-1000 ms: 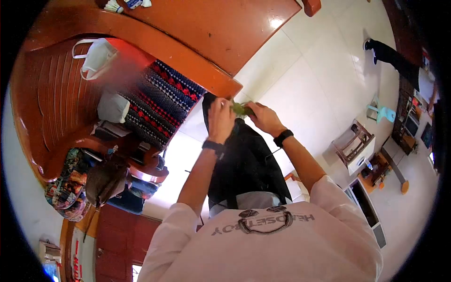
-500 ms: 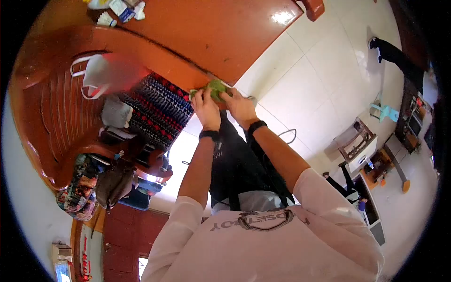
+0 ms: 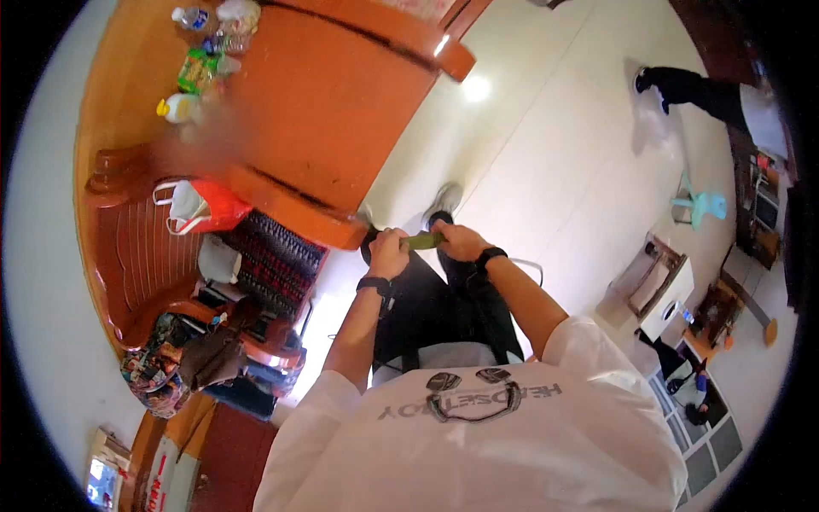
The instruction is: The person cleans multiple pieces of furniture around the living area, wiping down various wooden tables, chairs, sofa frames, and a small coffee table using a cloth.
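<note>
A green cloth [image 3: 422, 241] is pulled out between my two hands, held in front of my black trousers [image 3: 426, 290]. My left hand [image 3: 390, 254] is closed on its left end, and my right hand [image 3: 463, 242] is closed on its right end. The cloth looks narrow and folded or bunched. Just beyond my left hand is the rounded corner of a reddish-brown wooden table [image 3: 316, 119]. Dark bands circle both my wrists.
Bottles and packets, among them a green packet [image 3: 197, 70], stand at the table's far left. A wooden bench [image 3: 141, 247] holds a red and white bag [image 3: 215, 205]. At right are a person in black trousers [image 3: 704, 96], a light-blue stool [image 3: 701, 205] and another person [image 3: 693, 388].
My hands have come back from the table's corner toward my body, bringing the cloth with them. Bunched at the corner before, it now spans the gap between my hands. The view has shifted.
</note>
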Tool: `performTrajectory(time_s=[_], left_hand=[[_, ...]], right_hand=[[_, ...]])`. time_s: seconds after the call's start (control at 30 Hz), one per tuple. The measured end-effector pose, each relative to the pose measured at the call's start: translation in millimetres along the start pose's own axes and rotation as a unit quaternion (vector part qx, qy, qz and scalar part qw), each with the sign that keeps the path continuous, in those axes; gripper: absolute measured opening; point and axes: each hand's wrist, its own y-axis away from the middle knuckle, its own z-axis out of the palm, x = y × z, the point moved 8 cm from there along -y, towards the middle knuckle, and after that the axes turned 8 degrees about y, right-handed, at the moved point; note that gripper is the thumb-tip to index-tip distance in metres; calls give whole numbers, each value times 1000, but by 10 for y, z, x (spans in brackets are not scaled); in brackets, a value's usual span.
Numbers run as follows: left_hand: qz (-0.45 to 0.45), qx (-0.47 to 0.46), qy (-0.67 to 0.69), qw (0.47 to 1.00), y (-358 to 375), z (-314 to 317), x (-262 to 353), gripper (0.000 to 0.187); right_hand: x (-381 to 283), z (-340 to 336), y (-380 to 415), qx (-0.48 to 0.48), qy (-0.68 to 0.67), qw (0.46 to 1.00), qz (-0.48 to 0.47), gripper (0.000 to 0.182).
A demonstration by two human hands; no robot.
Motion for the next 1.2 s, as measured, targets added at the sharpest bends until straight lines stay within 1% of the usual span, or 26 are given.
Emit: performTrajectory(time_s=[0.07, 0.1, 0.13, 0.2, 0.23, 0.33, 0.37, 0.4, 0.47, 0.53, 0.57, 0.6, 0.67, 0.7, 0.73, 0.77, 0.83, 0.87, 0.9, 0.93, 0.97, 1.03, 1.07, 1.1, 1.13, 1.2], left_hand=[[179, 35, -138, 973, -90, 99, 733, 19], [168, -16, -116, 979, -209, 255, 837, 22], [173, -13, -118, 978, -236, 278, 1155, 22], [59, -80, -111, 989, -365, 400, 1529, 22], [67, -64, -112, 989, -509, 474, 1540, 22], [76, -67, -100, 990, -850, 434, 1769, 21], [79, -58, -87, 991, -991, 351, 1822, 18], [76, -56, -82, 992, -1203, 271, 1831, 18], [131, 0, -95, 987, -1643, 22, 1900, 17], [161, 62, -54, 983, -2071, -380, 2128, 17], [170, 106, -77, 977, -2264, -622, 2321, 17], [172, 148, -100, 969, -2386, -869, 2498, 17], [153, 202, -107, 961, -2684, -1311, 2742, 21], [147, 202, -106, 962, -2893, -1467, 2817, 21], [158, 243, -105, 951, -3031, -1633, 2870, 21], [168, 280, -105, 939, -3093, -1742, 2888, 20], [143, 270, -75, 949, -3360, -1757, 2670, 21], [126, 266, -47, 955, -3505, -1711, 2591, 21], [82, 252, -46, 963, -3495, -1583, 2561, 20], [67, 267, -26, 961, -3470, -1494, 2523, 20], [56, 284, -7, 957, -3444, -1407, 2487, 20], [75, 269, -2, 960, -3322, -1070, 2406, 21], [14, 238, -3, 971, -3198, -914, 2464, 22], [58, 256, -47, 964, -3131, -772, 2510, 18], [10, 167, -42, 985, -3150, -505, 2349, 18], [96, 110, -62, 987, -3101, 45, 2068, 13]], right_hand=[[317, -243, 92, 20, -50, 998, 30, 25], [382, -442, 177, 37, -55, 997, 27, 27], [505, -518, 208, 43, -53, 997, 25, 27], [806, -760, 179, 88, -45, 993, 66, 34], [926, -872, 170, 124, -48, 988, 81, 37], [1160, -1148, 55, 123, -46, 987, 94, 41], [1171, -1296, -35, 133, -60, 987, 64, 46], [1173, -1504, -166, 129, -57, 988, 63, 46], [957, -2035, -475, 156, -67, 985, -9, 46], [728, -2598, -861, 157, -43, 987, -7, 43], [594, -2909, -1053, 197, 7, 980, -32, 39], [441, -3141, -1211, 232, 55, 969, -58, 35], [205, -3536, -1555, 221, 76, 970, -66, 33], [103, -3741, -1751, 226, 99, 966, -76, 32], [74, -3869, -1939, 219, 95, 968, -74, 32], [47, -3971, -2088, 219, 124, 965, -68, 32], [108, -4003, -2432, 201, 189, 960, -42, 37], [180, -3975, -2498, 200, 190, 960, -36, 37], [265, -3873, -2485, 171, 190, 967, -6, 39], [372, -3761, -2472, 144, 189, 971, 24, 42], [575, -3566, -2509, 160, 171, 972, 18, 44], [802, -3282, -2315, 150, 140, 978, 35, 46], [720, -3364, -2070, 300, 112, 945, -59, 43], [790, -3297, -1899, 253, 140, 957, 10, 37], [1060, -3002, -1893, 31, 131, 984, 118, 35], [1147, -2971, -1584, 3, 239, 967, 92, 27]])
